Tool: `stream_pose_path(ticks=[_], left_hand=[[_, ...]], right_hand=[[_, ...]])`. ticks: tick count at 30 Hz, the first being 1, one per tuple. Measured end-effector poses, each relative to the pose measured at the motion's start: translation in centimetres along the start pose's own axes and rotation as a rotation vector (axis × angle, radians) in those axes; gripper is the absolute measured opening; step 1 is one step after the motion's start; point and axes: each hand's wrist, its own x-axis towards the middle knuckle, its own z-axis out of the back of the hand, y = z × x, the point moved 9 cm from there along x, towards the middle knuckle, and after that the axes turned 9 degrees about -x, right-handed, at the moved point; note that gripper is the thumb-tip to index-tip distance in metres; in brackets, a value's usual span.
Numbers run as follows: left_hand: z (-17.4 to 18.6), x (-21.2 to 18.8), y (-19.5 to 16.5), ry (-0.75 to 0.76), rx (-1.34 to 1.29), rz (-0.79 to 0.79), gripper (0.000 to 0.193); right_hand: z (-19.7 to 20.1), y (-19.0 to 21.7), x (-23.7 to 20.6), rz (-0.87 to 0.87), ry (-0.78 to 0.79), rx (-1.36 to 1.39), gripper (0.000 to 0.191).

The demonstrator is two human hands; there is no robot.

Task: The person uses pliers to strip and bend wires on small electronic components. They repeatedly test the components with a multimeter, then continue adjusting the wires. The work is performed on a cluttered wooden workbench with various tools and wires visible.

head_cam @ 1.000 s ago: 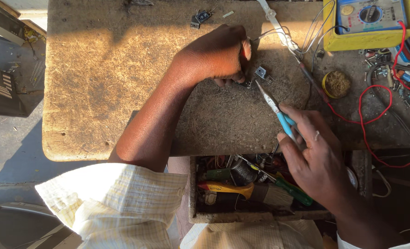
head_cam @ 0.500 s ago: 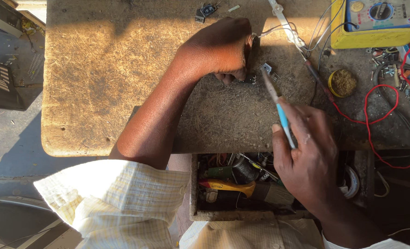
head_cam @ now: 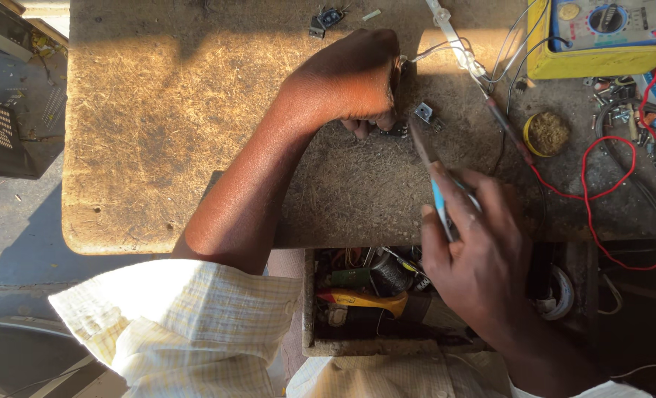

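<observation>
Small dark component (head_cam: 396, 131) pinned flat to workbench (head_cam: 158, 147) just right of centre, under curled fingertips of left hand (head_cam: 350, 77), steadied for tool tip. Blue-handled tool (head_cam: 432, 177) gripped pen-style in closed right hand (head_cam: 479, 258), tip angled onto component. Small grey part (head_cam: 423, 112) just beside. Yellow multimeter (head_cam: 601, 37) at far right corner; open drawer (head_cam: 387, 302) below near edge, tools inside.

The desk (head_cam: 158, 125) is rough, matt, fibrous board, worn and scratched. The tool (head_cam: 437, 193) has a glossy blue plastic handle and a dull metal tip. The meter (head_cam: 542, 63) case is smooth yellow plastic. The wire (head_cam: 593, 193) has shiny red insulation. The sleeve (head_cam: 188, 324) is soft checked cloth.
</observation>
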Motion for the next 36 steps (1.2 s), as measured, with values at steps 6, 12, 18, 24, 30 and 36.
stream_pose_path(ticks=[6, 12, 18, 24, 30, 36], left_hand=[[-0.4, 0.1, -0.6, 0.072, 0.039, -0.021, 0.027], [0.1, -0.2, -0.7, -0.02, -0.026, -0.05, 0.043], [0.0, 0.1, -0.3, -0.001, 0.041, -0.025, 0.038], [0.2, 0.0, -0.4, -0.036, -0.005, -0.025, 0.041], [-0.3, -0.2, -0.9, 0.052, 0.061, -0.021, 0.033], [-0.1, -0.4, -1.1, 0.029, 0.022, -0.018, 0.023]], right_hand=[[-1.1, 0.6, 0.0, 0.045, 0.02, 0.007, 0.056], [0.5, 0.0, -0.5, 0.037, -0.187, 0.134, 0.053], [1.4, -0.2, -0.6, 0.021, -0.184, 0.198, 0.051], [-0.1, -0.4, -0.3, 0.013, -0.056, 0.207, 0.052], [-1.6, -0.5, -0.5, -0.034, 0.09, 0.104, 0.055], [-1.3, 0.7, 0.0, 0.072, 0.028, -0.045, 0.059]])
